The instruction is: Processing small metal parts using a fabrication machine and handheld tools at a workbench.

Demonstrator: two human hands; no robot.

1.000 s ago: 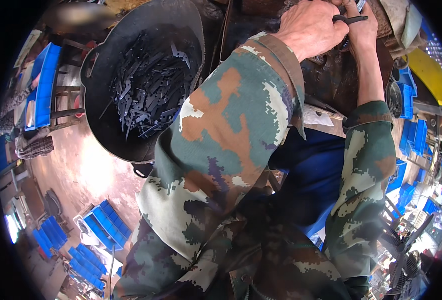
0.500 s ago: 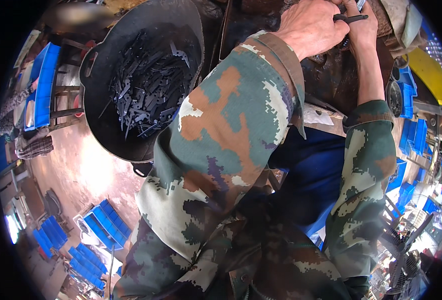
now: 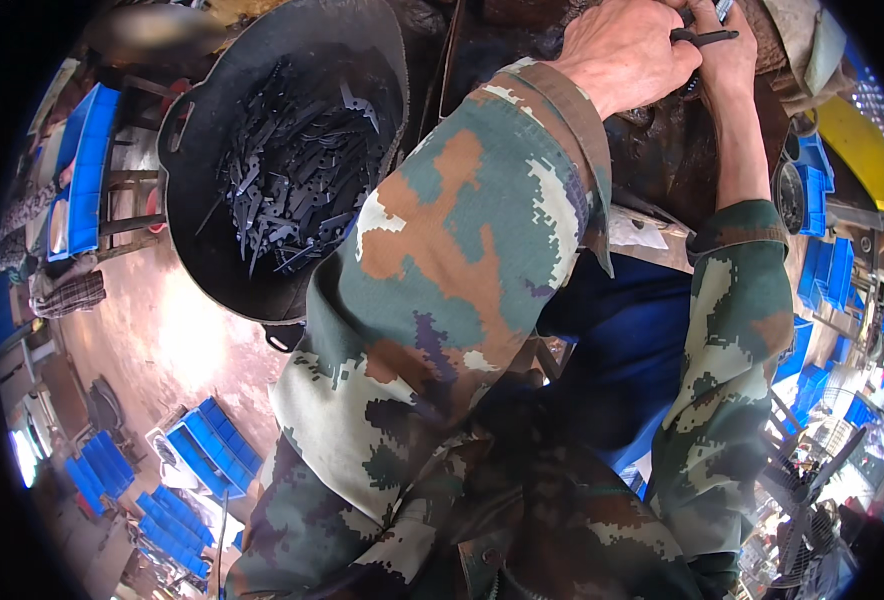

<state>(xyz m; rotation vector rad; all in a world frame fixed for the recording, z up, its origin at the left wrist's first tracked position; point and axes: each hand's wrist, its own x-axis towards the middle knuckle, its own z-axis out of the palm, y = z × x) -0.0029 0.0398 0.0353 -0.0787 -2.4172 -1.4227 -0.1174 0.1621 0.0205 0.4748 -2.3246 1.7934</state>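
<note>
My left hand (image 3: 627, 55) is closed at the top of the picture, its fingers curled next to a thin dark metal piece (image 3: 707, 38). One end of the piece lies at the left fingers; the other crosses in front of my right hand (image 3: 730, 60). That hand is closed too, with a small shiny silvery item (image 3: 724, 10) at its fingertips, cut off by the picture's upper edge. To the left, a deep black tub (image 3: 202, 250) with loop handles holds a heap of flat dark metal parts (image 3: 302, 180), notched and pointed.
Under my hands is a dark, worn work surface (image 3: 662, 160). Blue bins stand on the left (image 3: 87, 170) and lower left (image 3: 212, 445), with more blue bins (image 3: 827, 270) on the right. A fan (image 3: 802, 490) stands at lower right. Grey cloth (image 3: 812, 50) hangs beyond my right hand.
Both hands and the dark metal piece have shifted very slightly to the right. The heap in the tub looks the same.
</note>
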